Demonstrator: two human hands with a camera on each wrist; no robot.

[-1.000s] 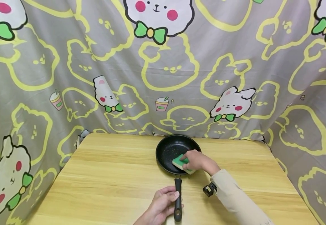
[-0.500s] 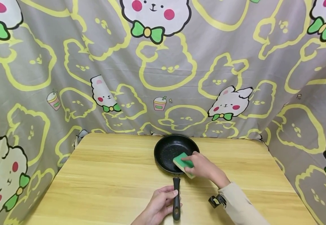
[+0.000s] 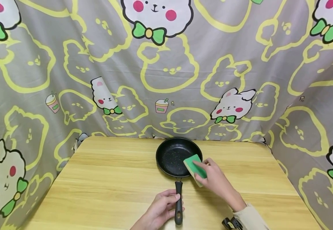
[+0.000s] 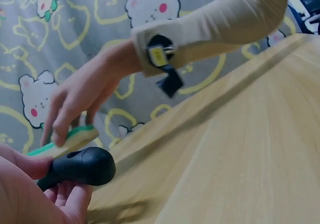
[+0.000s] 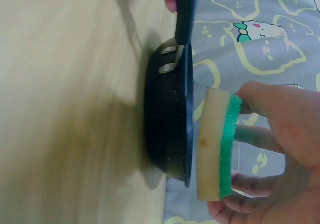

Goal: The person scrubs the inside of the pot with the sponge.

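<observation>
A black frying pan sits at the back middle of the table, its handle pointing toward me. My left hand grips that handle, thumb on top and fingers underneath. In the right wrist view the pan shows from the side, with rivets near the handle. My right hand holds a sponge with a green scouring face up and a pale yellow underside. The sponge is raised above the pan's rim, over its right front edge. Thumb and fingertips pinch its edges.
The wood-grain table reaches back to a grey patterned curtain that hangs behind it and on both sides. A black wrist strap device sits on the right sleeve.
My right hand has lifted the sponge from inside the pan and drawn it right and toward me, to the rim. The left hand keeps its grip on the handle.
</observation>
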